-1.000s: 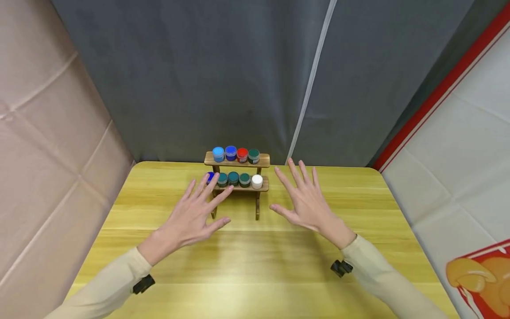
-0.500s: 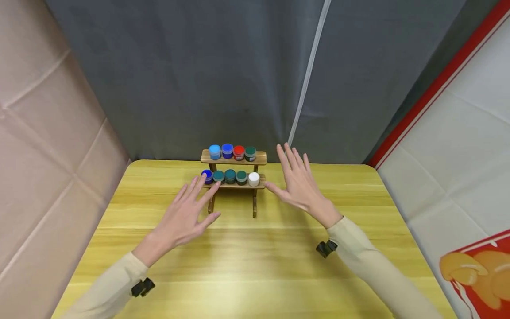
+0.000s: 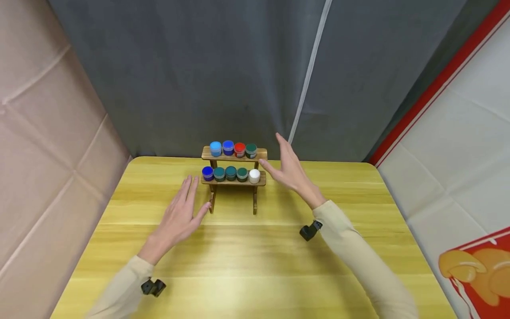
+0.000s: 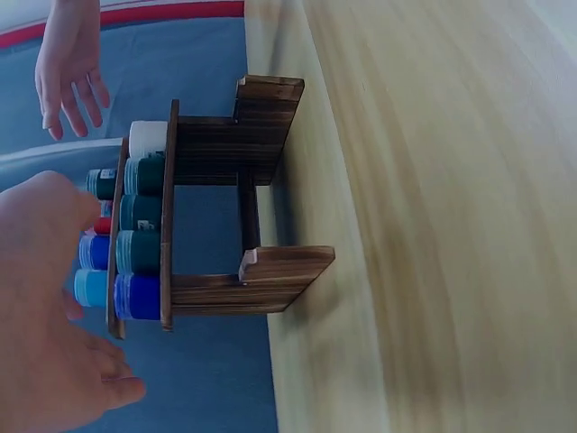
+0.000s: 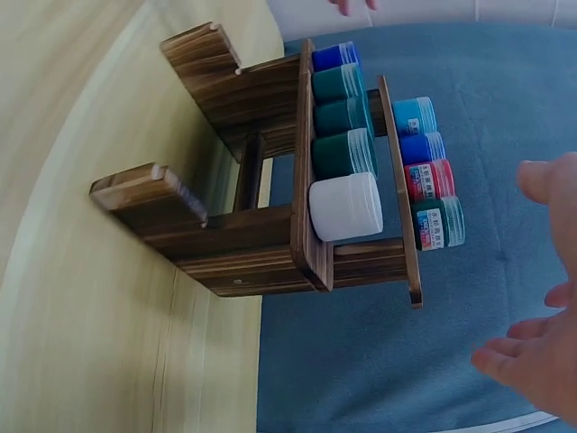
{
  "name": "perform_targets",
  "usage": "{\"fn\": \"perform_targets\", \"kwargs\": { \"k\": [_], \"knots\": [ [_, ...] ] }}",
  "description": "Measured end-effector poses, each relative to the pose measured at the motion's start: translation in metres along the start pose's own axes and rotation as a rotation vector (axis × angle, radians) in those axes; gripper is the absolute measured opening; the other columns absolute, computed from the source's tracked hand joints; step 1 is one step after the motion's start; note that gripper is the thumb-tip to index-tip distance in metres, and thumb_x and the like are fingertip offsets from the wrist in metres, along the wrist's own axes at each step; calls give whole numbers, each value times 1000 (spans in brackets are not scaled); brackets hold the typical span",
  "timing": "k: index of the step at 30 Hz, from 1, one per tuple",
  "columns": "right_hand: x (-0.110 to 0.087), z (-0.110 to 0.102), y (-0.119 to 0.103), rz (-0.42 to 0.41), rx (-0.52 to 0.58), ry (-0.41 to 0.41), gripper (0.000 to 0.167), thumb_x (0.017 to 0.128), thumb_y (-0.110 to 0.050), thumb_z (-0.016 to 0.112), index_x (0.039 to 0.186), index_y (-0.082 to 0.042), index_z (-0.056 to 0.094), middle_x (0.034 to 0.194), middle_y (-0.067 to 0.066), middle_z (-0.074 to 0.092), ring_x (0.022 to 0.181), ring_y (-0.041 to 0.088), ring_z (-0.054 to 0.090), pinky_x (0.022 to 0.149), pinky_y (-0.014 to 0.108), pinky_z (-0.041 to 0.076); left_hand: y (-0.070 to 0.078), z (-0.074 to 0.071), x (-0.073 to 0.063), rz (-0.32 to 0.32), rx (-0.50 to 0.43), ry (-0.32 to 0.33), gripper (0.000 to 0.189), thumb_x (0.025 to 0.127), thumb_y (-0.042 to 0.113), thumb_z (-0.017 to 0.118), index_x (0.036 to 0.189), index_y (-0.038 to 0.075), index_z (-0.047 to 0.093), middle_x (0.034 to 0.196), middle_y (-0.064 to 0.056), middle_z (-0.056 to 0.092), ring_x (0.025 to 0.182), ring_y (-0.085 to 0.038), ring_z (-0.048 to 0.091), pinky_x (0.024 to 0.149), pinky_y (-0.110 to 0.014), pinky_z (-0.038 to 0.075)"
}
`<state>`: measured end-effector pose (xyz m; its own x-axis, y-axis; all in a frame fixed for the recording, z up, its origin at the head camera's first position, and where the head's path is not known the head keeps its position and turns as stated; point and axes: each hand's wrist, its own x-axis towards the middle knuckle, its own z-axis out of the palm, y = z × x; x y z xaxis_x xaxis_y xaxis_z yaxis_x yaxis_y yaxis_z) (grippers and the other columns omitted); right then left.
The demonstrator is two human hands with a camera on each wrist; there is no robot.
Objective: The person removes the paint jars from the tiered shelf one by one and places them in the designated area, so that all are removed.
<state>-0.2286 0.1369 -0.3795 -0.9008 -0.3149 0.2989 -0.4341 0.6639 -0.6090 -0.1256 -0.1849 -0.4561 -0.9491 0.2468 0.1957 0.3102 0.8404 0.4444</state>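
Note:
A two-tier wooden rack stands near the table's back edge. Its upper shelf carries several small paint jars: a light blue jar, a blue jar, a red jar and a dark green jar. Along the lower shelf sit a dark blue jar, several green jars and a white jar. My left hand, fingers extended, is over the table just left of the rack. On the rack's right side hovers my right hand, thumb spread toward the shelves. Both hands hold nothing.
Behind the yellow wooden table hangs a grey curtain with a pale seam. A pinkish padded wall rises at the left. The white panel at the right has a red border.
My right hand has moved left and forward, nearer the rack's right end. The left hand has shifted off the front of the lower shelf, uncovering the dark blue jar, with its fingers closer together.

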Motion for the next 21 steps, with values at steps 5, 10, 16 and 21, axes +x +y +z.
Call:
{"fn": "perform_targets", "kwargs": {
  "k": [5, 10, 16, 21],
  "knots": [
    [11, 9, 2, 19, 54, 24, 91, 95, -41, 68, 162, -8, 17, 168, 14, 24, 152, 32, 31, 125, 52, 34, -5, 15, -2, -65, -103, -16, 91, 103, 46, 53, 163, 14, -8, 170, -18, -1, 155, -46, 12, 124, -68, 22],
    [21, 17, 4, 20, 110, 56, 88, 94, -35, 72, 160, -5, 23, 163, 19, 33, 146, 34, 40, 118, 48, 46, -5, 27, -4, -142, -230, -62, 94, 103, 44, 55, 162, 17, -13, 170, -13, -7, 156, -44, 8, 127, -62, 15],
    [29, 29, 5, 85, 214, 60, 81, 94, -34, 73, 157, -5, 31, 158, 18, 41, 141, 33, 47, 117, 47, 47, -8, 42, 0, -202, -314, -94, 92, 102, 41, 57, 163, 12, -6, 170, -19, 1, 155, -46, 11, 127, -64, 15],
    [33, 35, 7, 131, 293, 50, 74, 94, -31, 73, 153, -4, 37, 156, 16, 45, 140, 33, 49, 118, 42, 46, -12, 55, 4, -229, -344, -103, 89, 102, 38, 58, 163, 8, 2, 168, -25, 11, 154, -48, 14, 126, -65, 17]
  ]
}}
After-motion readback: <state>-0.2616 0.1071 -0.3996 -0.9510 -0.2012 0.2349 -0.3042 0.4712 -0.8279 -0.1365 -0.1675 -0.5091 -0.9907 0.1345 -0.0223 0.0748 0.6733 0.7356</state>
